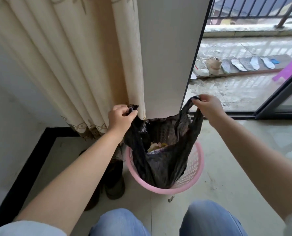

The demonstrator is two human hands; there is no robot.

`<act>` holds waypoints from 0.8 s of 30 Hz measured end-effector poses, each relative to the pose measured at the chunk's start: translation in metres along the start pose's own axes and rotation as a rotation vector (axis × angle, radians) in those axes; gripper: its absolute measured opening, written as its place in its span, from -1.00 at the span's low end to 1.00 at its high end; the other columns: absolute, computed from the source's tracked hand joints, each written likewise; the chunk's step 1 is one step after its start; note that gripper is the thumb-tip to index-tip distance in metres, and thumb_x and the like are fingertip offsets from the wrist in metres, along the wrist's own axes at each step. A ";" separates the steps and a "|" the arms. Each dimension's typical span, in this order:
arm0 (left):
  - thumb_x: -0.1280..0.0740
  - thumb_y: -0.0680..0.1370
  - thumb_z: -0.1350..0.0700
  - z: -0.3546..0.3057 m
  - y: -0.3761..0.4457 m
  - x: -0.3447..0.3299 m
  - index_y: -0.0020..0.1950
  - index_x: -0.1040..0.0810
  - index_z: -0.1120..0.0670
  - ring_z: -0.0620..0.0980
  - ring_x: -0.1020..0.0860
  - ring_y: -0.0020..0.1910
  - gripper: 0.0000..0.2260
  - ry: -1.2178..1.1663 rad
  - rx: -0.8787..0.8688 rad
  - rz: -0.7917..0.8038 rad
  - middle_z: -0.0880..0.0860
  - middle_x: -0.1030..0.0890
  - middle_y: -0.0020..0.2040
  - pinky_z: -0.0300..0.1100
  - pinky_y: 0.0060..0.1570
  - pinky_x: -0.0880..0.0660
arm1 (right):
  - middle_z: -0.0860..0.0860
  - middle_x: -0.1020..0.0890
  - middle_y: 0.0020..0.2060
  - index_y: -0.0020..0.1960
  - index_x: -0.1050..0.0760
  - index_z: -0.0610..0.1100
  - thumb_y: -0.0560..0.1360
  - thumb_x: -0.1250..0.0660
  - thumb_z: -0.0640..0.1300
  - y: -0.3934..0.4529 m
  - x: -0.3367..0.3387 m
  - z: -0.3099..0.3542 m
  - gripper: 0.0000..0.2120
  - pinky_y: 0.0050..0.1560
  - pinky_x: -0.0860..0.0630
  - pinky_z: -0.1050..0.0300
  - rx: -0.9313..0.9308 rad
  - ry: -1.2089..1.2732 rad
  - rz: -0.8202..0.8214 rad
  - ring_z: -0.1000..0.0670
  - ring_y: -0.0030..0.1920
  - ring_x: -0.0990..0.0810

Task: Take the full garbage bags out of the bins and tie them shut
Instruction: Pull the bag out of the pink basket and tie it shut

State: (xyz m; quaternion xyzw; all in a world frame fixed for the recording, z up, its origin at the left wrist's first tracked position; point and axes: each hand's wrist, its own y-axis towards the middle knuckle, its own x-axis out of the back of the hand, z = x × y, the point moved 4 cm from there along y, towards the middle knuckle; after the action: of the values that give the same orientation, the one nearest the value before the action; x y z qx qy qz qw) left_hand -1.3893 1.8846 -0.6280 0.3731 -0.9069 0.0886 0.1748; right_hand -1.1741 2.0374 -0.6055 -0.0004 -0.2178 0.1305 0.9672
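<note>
Two hands' fingers clamped on handles of crinkled black garbage bag (160,160), mouth agape, in pink bin (195,169).

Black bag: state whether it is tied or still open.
Open: each hand holds one handle apart, trash visible inside the black bag.

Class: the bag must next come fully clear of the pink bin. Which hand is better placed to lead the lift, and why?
Probably the right hand: it holds its handle higher and stretched taut on the black bag, while the left hand grips a lower, bunched handle. Both must lift from the pink bin.
</note>
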 end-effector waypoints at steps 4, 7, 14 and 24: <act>-0.28 0.51 0.31 -0.030 -0.020 -0.004 -0.33 -0.48 0.04 -0.21 -0.51 -0.04 -0.74 -0.352 -0.068 0.247 -0.03 -0.50 0.03 -0.37 0.08 -0.39 | 0.12 -0.45 -0.58 -0.30 -0.48 -0.12 0.50 -0.25 -0.24 -0.013 -0.007 0.011 -0.80 -0.49 -0.23 0.33 0.040 0.229 0.059 0.18 -0.53 -0.34; -0.23 0.53 0.34 -0.042 -0.031 -0.008 -0.27 -0.50 0.03 -0.04 -0.50 -0.05 -0.74 -0.431 -0.058 0.348 -0.03 -0.56 -0.14 -0.12 0.22 -0.38 | -0.02 -0.39 -0.45 -0.19 -0.51 -0.23 0.50 -0.25 -0.26 -0.026 -0.008 0.010 -0.88 -0.40 -0.22 0.28 0.041 0.305 0.093 0.10 -0.44 -0.33; -0.26 0.51 0.33 -0.145 -0.042 -0.020 -0.19 -0.52 -0.04 -0.42 -0.52 -0.23 -0.74 -0.431 -0.396 0.390 -0.11 -0.56 -0.17 -0.54 -0.07 -0.41 | -0.08 -0.42 -0.34 -0.32 -0.46 -0.09 0.49 -0.23 -0.32 -0.038 0.043 0.097 -0.74 -0.16 -0.29 0.10 0.317 0.377 0.044 -0.06 -0.24 -0.36; -0.17 0.59 0.22 -0.340 -0.065 -0.069 -0.13 -0.43 -0.05 -0.25 -0.55 -0.49 -0.81 -0.648 -0.717 0.593 0.00 -0.51 -0.25 -0.41 -0.42 -0.47 | 0.08 -0.57 -0.39 -0.32 -0.44 -0.07 0.52 -0.17 -0.30 -0.073 0.215 0.204 -0.71 -0.25 -0.55 0.30 0.546 0.497 -0.414 0.20 -0.41 -0.60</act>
State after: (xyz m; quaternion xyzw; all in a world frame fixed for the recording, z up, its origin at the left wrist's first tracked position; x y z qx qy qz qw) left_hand -1.2122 1.9820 -0.3390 0.0277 -0.9536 -0.2984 -0.0290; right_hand -1.0543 2.0097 -0.3259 0.2680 0.0693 -0.0179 0.9607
